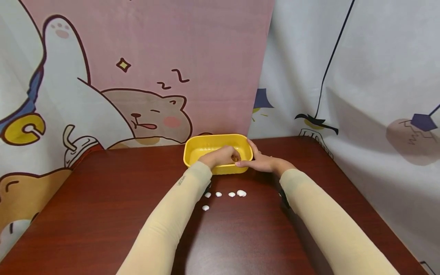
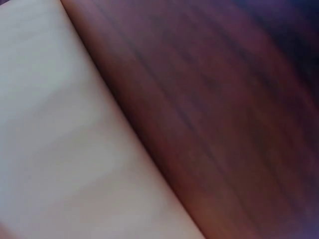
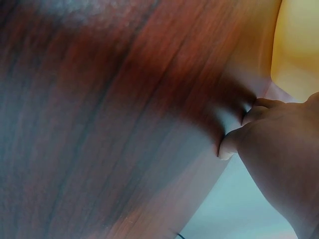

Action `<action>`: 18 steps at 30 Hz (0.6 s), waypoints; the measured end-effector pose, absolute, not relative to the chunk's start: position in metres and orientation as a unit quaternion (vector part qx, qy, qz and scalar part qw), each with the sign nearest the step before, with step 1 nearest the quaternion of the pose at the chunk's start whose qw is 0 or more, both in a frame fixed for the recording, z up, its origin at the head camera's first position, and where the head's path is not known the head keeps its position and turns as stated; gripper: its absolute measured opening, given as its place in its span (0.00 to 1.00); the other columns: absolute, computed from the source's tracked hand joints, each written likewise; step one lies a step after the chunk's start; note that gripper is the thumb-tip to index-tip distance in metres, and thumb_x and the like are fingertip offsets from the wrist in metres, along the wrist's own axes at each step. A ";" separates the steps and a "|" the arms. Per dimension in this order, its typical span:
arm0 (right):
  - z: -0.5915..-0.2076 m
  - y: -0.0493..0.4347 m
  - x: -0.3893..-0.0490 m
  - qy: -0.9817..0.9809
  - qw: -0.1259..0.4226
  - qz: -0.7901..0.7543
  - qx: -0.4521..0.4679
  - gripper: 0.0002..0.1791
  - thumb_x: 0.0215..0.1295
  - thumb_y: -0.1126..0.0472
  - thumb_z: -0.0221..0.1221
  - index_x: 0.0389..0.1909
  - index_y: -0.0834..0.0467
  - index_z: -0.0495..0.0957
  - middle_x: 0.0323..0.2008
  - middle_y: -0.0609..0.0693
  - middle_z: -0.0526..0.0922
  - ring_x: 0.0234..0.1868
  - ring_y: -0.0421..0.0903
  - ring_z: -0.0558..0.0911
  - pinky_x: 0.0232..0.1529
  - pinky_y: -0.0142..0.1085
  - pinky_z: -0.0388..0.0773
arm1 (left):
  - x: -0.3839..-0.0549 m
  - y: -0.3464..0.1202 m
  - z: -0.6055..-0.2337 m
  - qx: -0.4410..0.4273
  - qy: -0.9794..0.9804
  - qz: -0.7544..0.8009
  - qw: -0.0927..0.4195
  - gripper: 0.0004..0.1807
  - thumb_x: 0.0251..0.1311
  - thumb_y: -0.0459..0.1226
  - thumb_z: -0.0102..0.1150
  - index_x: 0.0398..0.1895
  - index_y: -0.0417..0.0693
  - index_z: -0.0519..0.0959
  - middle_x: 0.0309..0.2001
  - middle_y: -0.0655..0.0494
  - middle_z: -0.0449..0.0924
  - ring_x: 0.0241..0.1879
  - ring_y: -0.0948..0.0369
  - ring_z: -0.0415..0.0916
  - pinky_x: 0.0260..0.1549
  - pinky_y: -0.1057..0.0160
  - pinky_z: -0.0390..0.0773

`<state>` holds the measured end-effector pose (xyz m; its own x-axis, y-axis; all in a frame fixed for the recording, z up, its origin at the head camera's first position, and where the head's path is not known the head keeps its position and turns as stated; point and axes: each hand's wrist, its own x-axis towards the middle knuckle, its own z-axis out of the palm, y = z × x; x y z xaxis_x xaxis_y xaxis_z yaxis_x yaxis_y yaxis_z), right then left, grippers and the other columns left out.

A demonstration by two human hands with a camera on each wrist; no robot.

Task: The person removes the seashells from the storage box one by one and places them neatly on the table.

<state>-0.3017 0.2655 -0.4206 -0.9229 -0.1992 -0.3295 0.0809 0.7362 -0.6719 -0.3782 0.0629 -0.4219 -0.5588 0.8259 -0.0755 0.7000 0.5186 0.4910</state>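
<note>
A yellow plastic basin (image 1: 199,143) stands at the far side of the table. Inside it, close to the front right, is my left hand (image 1: 223,154) with bent fingers; whether anything is between the fingertips is hidden. My right hand (image 1: 262,162) holds the basin's right end, its thumb on the front rim and its fingers along the outer side. The right wrist view shows that hand (image 3: 284,149) beside the yellow wall. Several small white seashells lie on the table in front of the basin, among them a larger shell (image 1: 241,193) and a nearer one (image 1: 205,207).
The dark red-brown wooden table (image 1: 120,206) reaches back to a cartoon-printed cloth (image 1: 220,57). More cloth (image 1: 378,114) hangs along the right side. The left wrist view holds only a blurred cream sleeve (image 2: 65,139) and wood.
</note>
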 end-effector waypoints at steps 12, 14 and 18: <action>-0.421 0.266 -0.303 0.912 0.196 -0.358 -0.034 0.68 0.66 0.24 0.59 0.83 0.36 0.15 0.87 0.63 0.32 0.86 0.66 0.47 0.83 0.67 0.47 | -0.377 0.061 -0.423 0.436 0.857 0.220 0.166 0.08 0.74 0.37 0.61 0.41 0.44 0.87 0.31 0.60 0.79 0.32 0.64 0.72 0.40 0.69 0.71; -0.421 0.266 -0.303 0.912 0.195 -0.358 -0.033 0.68 0.65 0.24 0.59 0.83 0.36 0.15 0.87 0.63 0.32 0.86 0.66 0.47 0.83 0.67 0.47 | -0.378 0.061 -0.423 0.433 0.858 0.222 0.162 0.08 0.75 0.36 0.60 0.41 0.43 0.87 0.32 0.59 0.80 0.33 0.64 0.72 0.41 0.69 0.72; -0.421 0.266 -0.302 0.913 0.194 -0.356 -0.032 0.68 0.64 0.22 0.58 0.83 0.36 0.15 0.87 0.63 0.32 0.86 0.66 0.47 0.82 0.67 0.47 | -0.380 0.062 -0.424 0.434 0.863 0.213 0.145 0.07 0.74 0.35 0.61 0.43 0.43 0.88 0.36 0.57 0.85 0.35 0.63 0.73 0.42 0.69 0.73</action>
<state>-0.3023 0.2660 -0.4213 -0.9226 -0.1972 -0.3315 0.0794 0.7440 -0.6635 -0.3802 0.0617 -0.4243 -0.5814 0.8109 -0.0660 0.6868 0.5327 0.4946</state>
